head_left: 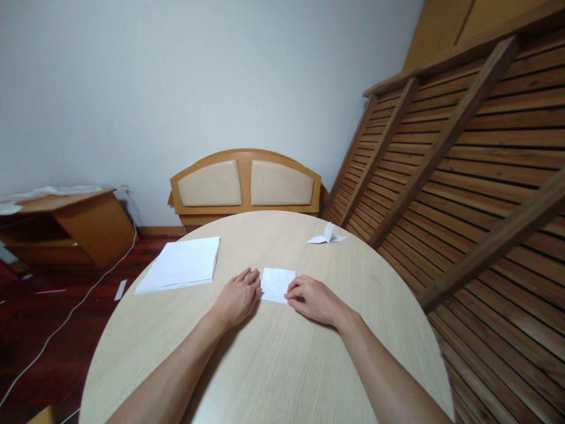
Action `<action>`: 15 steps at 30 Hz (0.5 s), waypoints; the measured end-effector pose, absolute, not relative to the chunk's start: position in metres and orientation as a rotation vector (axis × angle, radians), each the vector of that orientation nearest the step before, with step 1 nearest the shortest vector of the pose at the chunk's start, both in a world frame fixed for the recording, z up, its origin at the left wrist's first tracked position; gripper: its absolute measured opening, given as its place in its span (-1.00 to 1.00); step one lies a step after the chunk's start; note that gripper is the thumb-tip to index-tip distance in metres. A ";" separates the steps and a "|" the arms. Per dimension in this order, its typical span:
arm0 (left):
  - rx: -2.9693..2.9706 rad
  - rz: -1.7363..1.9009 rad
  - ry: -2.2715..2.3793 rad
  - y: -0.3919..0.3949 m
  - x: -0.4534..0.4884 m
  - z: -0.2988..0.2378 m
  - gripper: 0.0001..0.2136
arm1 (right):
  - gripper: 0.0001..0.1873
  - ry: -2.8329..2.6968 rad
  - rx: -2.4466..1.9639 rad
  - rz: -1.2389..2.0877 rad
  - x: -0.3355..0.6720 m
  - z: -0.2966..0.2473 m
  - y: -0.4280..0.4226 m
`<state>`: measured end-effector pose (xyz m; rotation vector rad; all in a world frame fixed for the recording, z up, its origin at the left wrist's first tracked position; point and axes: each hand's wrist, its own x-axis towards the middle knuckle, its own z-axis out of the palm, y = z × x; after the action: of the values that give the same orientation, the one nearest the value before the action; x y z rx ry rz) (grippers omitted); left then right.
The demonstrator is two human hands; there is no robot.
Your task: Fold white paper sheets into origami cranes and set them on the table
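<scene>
A small folded white paper (pixel 277 284) lies flat on the round pale wooden table (pixel 273 359). My left hand (pixel 236 296) rests flat on the table with its fingers stretched out, the fingertips touching the paper's left edge. My right hand (pixel 314 298) lies on the table at the paper's right edge, its fingers curled and pressing down on that edge. A stack of white sheets (pixel 180 265) sits to the left of my left hand. A folded white paper figure (pixel 326 235) stands near the table's far right edge.
A wooden headboard with beige padded panels (pixel 245 184) leans on the wall behind the table. A slatted wooden bed frame (pixel 463 171) leans at the right. A low wooden cabinet (pixel 66 227) stands at the left, with a white cable (pixel 66 318) across the dark red floor.
</scene>
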<state>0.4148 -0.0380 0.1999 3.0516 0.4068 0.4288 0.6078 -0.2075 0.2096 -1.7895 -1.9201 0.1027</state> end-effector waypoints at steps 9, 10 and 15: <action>2.948 0.450 0.049 -0.051 0.420 0.198 -0.61 | -0.83 -1.867 -1.747 0.112 0.607 0.207 -0.207; 2.938 0.428 0.034 -0.052 0.420 0.197 -0.61 | -0.83 -1.840 -1.738 0.114 0.607 0.206 -0.207; 2.931 0.350 -0.008 -0.055 0.418 0.205 -0.60 | -0.60 -1.585 -1.797 0.040 0.613 0.192 -0.200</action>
<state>0.4179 -0.0547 0.2047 2.9308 -0.0079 0.3496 0.6127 -0.2000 0.1921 -1.7969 -1.5845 0.0396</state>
